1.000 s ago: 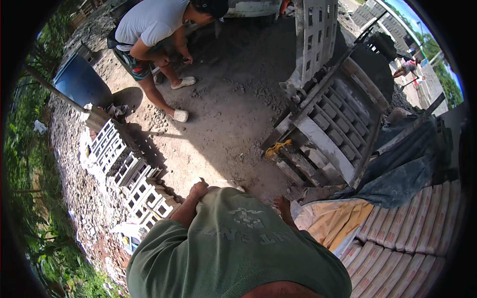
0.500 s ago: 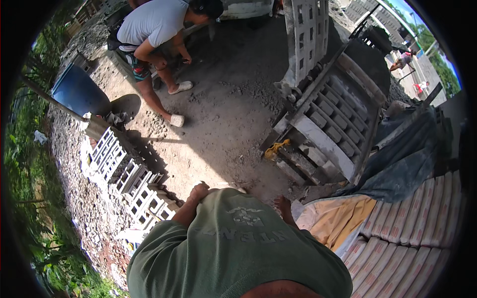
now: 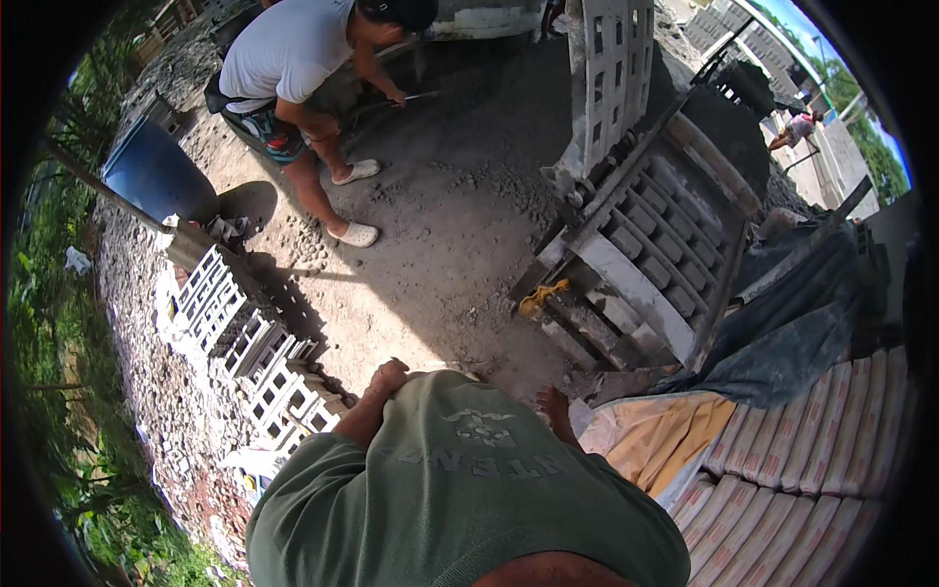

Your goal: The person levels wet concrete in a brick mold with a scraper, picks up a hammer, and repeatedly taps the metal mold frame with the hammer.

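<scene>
My left hand (image 3: 388, 376) is at the front of my green shirt (image 3: 469, 479), on the left side. Its fingers are mostly hidden, and no object shows in it. On the other side, my right hand (image 3: 554, 403) shows partly past the shirt, near the stacked paper sacks and a tan sheet (image 3: 665, 435); its fingers are too small to make out. Ahead of me a co-worker (image 3: 293, 54) in a white shirt bends over dark mix on the ground, one hand on a thin light rod or handle (image 3: 421, 95).
A moulding machine (image 3: 660, 245) with a slotted block mould stands ahead right, a pierced grey panel (image 3: 608, 78) upright behind it. Hollow concrete blocks (image 3: 264, 362) line the left, near a blue barrel (image 3: 161, 176). Stacked sacks (image 3: 782, 470) and a dark tarp (image 3: 797, 313) are right.
The co-worker has shifted a little left and reached a hand forward and right, where the thin handle now shows. One shoe has turned slightly. My hands have hardly moved.
</scene>
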Available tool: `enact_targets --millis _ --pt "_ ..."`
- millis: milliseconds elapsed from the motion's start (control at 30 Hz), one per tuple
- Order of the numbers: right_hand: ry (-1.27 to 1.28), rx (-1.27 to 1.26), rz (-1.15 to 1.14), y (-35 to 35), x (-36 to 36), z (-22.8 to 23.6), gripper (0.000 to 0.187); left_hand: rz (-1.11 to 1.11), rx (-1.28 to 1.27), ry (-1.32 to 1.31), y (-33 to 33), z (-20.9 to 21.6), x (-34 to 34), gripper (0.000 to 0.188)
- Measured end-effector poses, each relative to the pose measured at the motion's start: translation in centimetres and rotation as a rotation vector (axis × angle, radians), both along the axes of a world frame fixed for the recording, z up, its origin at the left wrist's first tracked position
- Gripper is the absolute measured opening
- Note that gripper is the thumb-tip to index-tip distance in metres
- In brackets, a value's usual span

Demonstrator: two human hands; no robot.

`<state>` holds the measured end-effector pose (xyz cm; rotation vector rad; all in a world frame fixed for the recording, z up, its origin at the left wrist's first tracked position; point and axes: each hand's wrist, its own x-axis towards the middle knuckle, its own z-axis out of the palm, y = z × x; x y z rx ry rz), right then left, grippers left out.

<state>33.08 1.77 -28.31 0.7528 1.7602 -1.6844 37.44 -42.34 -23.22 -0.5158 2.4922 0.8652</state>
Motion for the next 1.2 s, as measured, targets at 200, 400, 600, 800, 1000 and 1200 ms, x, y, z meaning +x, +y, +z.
enact_targets --millis 200,400,600,800,1000,1200 --pt "0.012 0.003 -0.001 -0.3 0.0 0.2 0.044 0.001 -0.01 0.035 0.0 -0.7 0.2 0.019" --pt "0.009 0.071 -0.003 -0.7 0.1 1.6 0.045 -0.043 -0.024 0.098 -0.1 -1.2 0.4 0.017" --pt "0.005 0.058 0.001 -0.6 0.5 1.7 0.045 0.002 0.022 0.062 0.1 -1.0 0.4 0.02" --pt "0.008 0.045 0.0 -0.3 0.9 1.3 0.043 -0.022 0.006 0.069 0.2 -0.9 0.6 0.024" --pt "0.017 0.035 -0.004 -0.2 1.2 0.9 0.042 -0.027 -0.001 0.008 0.5 1.0 0.4 0.027" --pt "0.023 0.018 -0.011 -0.4 1.4 0.4 0.042 0.002 0.012 -0.016 0.3 1.3 0.7 0.029"
